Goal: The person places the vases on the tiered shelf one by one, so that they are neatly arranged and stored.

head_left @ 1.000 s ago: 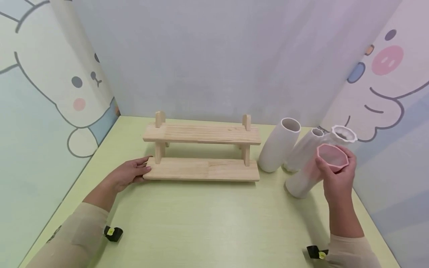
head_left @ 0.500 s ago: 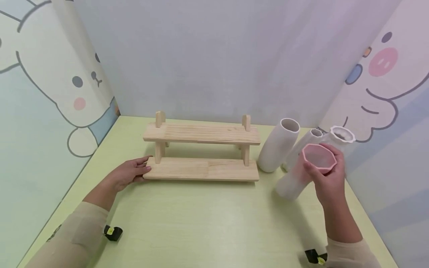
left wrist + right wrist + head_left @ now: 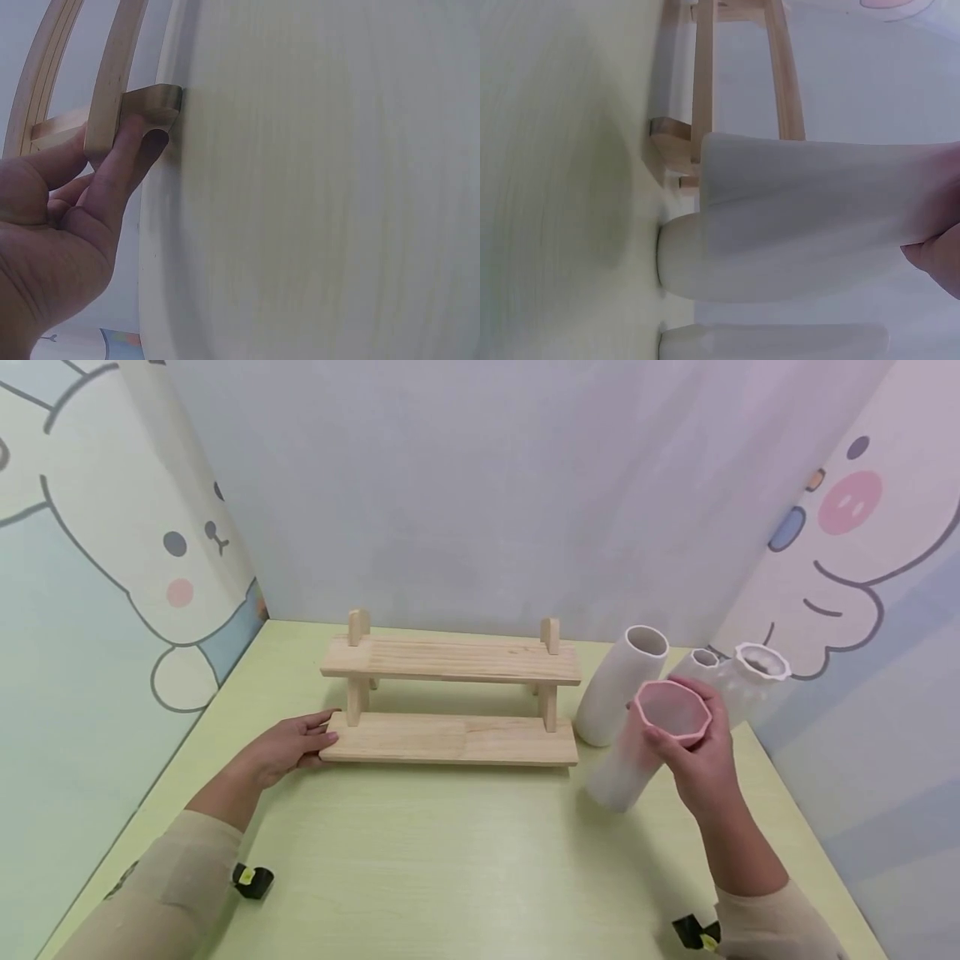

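Note:
A two-tier wooden shelf (image 3: 450, 737) stands toward the back of the table. My left hand (image 3: 288, 750) grips the left end of its lower board; in the left wrist view the thumb and fingers (image 3: 112, 176) pinch the board from both faces. My right hand (image 3: 701, 752) holds a tall vase (image 3: 630, 760), white below and fading to pink at its octagonal rim, with fingers round the upper part. In the right wrist view the vase's base (image 3: 727, 195) is raised off the tabletop. The held vase is just right of the shelf's lower board.
A wide white vase (image 3: 618, 685) stands right of the shelf. Behind my right hand are a narrow-necked white vase (image 3: 703, 662) and one with a ruffled rim (image 3: 761, 668). Walls with cartoon animals enclose the pale green table (image 3: 450, 860).
My right hand has carried the pink-and-white vase leftward, away from the ruffled vase and toward the shelf. The left hand has stayed on the shelf's end.

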`<control>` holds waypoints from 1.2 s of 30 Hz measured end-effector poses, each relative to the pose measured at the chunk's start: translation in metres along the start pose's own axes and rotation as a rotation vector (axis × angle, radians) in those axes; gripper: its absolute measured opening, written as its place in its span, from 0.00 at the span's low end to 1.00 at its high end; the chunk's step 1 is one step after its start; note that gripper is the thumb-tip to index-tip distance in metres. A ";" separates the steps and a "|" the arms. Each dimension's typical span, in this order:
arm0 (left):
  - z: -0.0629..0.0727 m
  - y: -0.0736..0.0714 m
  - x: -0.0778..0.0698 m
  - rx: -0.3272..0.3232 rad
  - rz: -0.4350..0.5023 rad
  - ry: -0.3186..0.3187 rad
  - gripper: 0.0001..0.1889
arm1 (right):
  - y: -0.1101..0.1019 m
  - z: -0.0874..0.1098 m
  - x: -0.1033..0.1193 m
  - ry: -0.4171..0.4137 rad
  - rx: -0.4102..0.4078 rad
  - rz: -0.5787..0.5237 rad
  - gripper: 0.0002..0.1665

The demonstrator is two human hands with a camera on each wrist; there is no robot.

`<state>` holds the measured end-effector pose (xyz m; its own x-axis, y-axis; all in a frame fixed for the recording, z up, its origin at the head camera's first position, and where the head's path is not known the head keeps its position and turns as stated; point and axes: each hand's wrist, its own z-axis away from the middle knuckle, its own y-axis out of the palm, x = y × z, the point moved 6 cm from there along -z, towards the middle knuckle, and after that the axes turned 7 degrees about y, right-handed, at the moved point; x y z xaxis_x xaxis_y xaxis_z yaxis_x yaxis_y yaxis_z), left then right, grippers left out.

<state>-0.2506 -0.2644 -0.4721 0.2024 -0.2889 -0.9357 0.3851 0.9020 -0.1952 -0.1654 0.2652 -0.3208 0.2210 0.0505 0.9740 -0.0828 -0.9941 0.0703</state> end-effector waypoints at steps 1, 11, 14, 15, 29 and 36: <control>0.000 0.000 0.000 0.001 -0.004 0.003 0.38 | 0.003 0.000 0.001 -0.009 0.022 0.001 0.39; 0.000 0.000 0.000 -0.003 -0.014 -0.006 0.38 | 0.034 -0.004 0.007 0.025 0.059 0.110 0.43; 0.000 0.000 0.000 -0.005 -0.016 -0.004 0.38 | 0.045 -0.006 0.009 0.032 0.097 0.143 0.43; 0.000 0.001 -0.001 -0.004 -0.018 -0.004 0.38 | 0.049 -0.007 0.009 0.030 0.109 0.156 0.43; 0.003 0.004 0.000 0.009 -0.006 0.004 0.37 | 0.092 -0.023 0.008 0.034 0.213 0.199 0.43; 0.003 0.002 -0.004 -0.008 -0.023 0.012 0.36 | 0.113 -0.034 0.009 0.036 0.255 0.167 0.43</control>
<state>-0.2478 -0.2621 -0.4683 0.1829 -0.3057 -0.9344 0.3822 0.8978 -0.2190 -0.2055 0.1564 -0.2965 0.1904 -0.1169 0.9747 0.1325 -0.9807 -0.1435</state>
